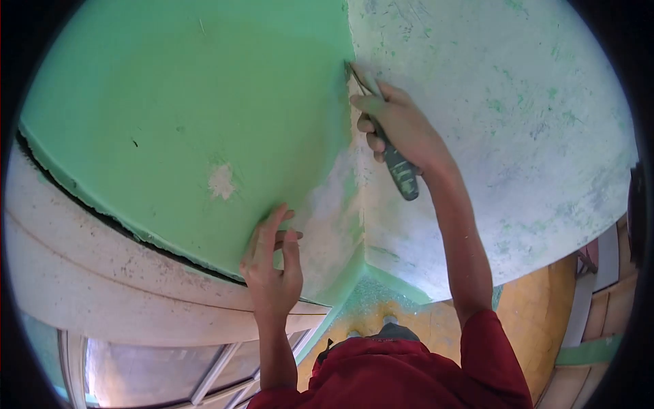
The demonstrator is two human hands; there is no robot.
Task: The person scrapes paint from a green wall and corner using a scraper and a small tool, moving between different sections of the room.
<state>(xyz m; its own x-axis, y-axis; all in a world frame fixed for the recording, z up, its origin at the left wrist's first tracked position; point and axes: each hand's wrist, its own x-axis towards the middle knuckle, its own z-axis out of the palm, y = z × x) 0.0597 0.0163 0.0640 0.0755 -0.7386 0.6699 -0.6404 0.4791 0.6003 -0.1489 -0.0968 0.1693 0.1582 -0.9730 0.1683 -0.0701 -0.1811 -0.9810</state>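
My right hand [409,129] is wrapped round the dark handle of a paint scraper [400,176], which has light green smears on it. The scraper's blade points up and left, its tip at the corner where a green wall [157,88] meets a whitish wall [531,150]. Along that corner, below the blade, a pale strip of bare surface shows. Lower left, my left hand [274,262] is at the green wall with fingers bent and apart, holding nothing. Right beside its fingertips is a whitish bare patch [330,211].
A dark gap [136,228] runs along the green wall's lower left edge, above a cream ledge [88,273]. Window panes [150,371] lie below it. Green flakes are scattered on the floor [381,296] at the corner's foot, with yellowish floor [531,307] to the right.
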